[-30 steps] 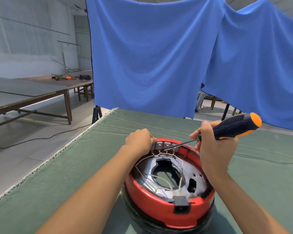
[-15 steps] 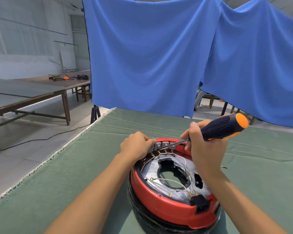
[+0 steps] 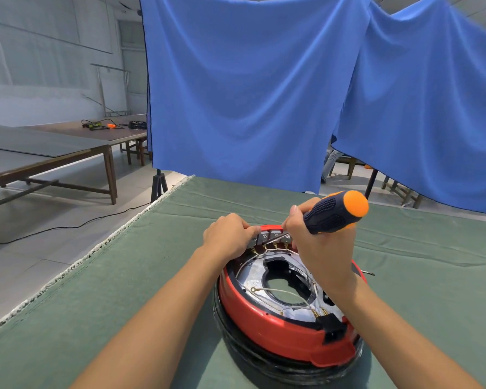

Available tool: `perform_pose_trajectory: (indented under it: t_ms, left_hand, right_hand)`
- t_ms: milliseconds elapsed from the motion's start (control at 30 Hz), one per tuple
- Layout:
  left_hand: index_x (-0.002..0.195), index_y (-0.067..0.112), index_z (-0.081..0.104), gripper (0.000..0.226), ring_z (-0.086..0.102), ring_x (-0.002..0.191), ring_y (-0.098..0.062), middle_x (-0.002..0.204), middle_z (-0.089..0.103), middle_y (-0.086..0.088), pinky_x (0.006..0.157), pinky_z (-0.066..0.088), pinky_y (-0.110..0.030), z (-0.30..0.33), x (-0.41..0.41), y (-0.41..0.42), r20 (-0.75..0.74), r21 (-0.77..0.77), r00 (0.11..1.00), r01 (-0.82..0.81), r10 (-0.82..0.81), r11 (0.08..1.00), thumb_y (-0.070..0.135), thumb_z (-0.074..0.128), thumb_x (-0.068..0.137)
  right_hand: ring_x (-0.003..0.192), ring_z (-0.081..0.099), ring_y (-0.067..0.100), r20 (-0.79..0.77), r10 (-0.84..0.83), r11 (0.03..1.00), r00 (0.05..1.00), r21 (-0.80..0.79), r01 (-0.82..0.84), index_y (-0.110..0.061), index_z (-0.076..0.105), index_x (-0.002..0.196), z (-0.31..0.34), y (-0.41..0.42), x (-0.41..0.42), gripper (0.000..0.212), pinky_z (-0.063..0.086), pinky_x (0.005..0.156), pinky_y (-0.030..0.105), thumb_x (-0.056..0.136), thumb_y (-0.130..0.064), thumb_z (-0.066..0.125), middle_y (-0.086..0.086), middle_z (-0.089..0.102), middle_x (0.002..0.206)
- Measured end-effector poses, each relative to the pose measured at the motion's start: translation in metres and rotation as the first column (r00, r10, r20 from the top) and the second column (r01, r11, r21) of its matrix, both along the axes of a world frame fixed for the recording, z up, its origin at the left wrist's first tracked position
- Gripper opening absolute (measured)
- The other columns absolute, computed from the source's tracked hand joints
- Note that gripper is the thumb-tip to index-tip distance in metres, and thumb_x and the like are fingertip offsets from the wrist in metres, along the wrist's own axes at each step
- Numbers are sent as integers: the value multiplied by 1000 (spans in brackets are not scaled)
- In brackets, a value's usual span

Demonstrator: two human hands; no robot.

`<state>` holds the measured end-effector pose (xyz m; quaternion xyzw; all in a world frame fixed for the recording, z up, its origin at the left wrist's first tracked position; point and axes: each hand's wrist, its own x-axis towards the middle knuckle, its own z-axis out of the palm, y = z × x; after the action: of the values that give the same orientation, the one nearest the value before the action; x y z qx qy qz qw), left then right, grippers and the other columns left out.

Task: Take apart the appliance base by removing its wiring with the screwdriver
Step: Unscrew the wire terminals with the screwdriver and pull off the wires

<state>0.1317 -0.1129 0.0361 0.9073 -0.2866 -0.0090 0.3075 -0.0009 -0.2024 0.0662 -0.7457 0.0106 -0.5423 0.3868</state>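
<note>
A round red appliance base [image 3: 267, 324] lies upside down on the green cloth, its metal plate and thin white wires [image 3: 278, 290] exposed. Grey terminal blocks [image 3: 270, 236] line its far rim. My left hand [image 3: 230, 235] is closed on the far-left rim beside those terminals. My right hand [image 3: 317, 245] grips a screwdriver [image 3: 335, 211] with a black and orange handle. Its shaft slants down-left to the terminals, and its tip is partly hidden between my hands.
The work table wears a green cloth [image 3: 124, 290] with a frayed left edge. Blue curtains [image 3: 250, 88] hang right behind it. Long wooden tables [image 3: 54, 147] with cables stand at the left. A black cord [image 3: 54, 228] runs across the floor.
The base has turned, its black clip shifting right along the near rim. My right hand and the screwdriver moved left and closer to my left hand, the handle now steeper.
</note>
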Motion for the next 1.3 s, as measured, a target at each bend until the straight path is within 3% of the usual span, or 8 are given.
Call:
perform_pose_trajectory:
  t_ms: [100,200,333,700,800,867,1100,1300]
  left_hand:
    - [52,19,50,50,57,78,-33,58,50,-4,64,39,-33,0,1,2,-20,-6,1000,18,-18,1000,49,50,92]
    - [70,19,64,42,51,72,-27,57,49,4,62,35,-30,-2,1,2,-45,6,999,29,-29,1000,48,46,94]
    - [98,25,72,37,54,77,-26,61,51,4,65,37,-30,-1,1,3,-34,17,999,31,-31,999,49,43,95]
    - [84,24,67,37,58,93,-29,91,66,-3,71,40,-32,-5,1,3,-37,4,999,5,-4,1000,50,43,95]
    - [97,26,70,36,59,96,-29,96,68,-4,73,42,-32,-6,0,1,-30,7,999,-24,25,1000,51,43,95]
    - [88,23,67,37,60,94,-29,96,69,-5,73,42,-33,-6,0,1,-38,4,999,-24,24,1000,50,43,94]
    - [100,29,70,37,60,97,-27,97,69,-3,80,45,-34,-4,-3,3,-41,13,998,-38,38,999,53,43,94]
    - [100,30,71,37,60,95,-26,93,68,-1,76,44,-32,-4,-3,3,-46,15,998,-38,39,999,53,42,94]
  right_hand:
    - [43,53,24,2,-22,1000,1000,-18,22,-14,54,54,3,4,3,28,49,47,40,73,-36,57,4,53,44]
    - [41,47,34,56,-59,986,997,-149,67,-1,46,52,7,7,10,37,44,42,43,77,-28,54,15,46,43]
    - [45,50,41,40,-113,980,993,-161,118,7,45,51,18,10,26,45,44,48,46,75,-31,47,24,48,44]
    - [47,33,36,15,-147,966,989,-215,147,-22,20,52,48,26,62,38,35,45,42,71,-19,52,16,30,46]
    - [42,38,35,52,-164,965,985,-196,172,-9,31,47,31,21,46,38,36,44,39,72,-29,50,20,38,42]
    - [41,45,38,58,-138,979,989,-145,145,3,39,49,19,18,33,44,41,45,42,73,-32,49,23,43,43]
    - [44,48,32,42,-35,999,998,-6,35,-5,46,54,0,14,11,36,44,48,49,74,-33,59,18,47,47]
    - [50,53,11,21,42,997,999,56,-43,1,58,60,-10,13,3,38,43,52,25,70,-35,59,6,58,55]
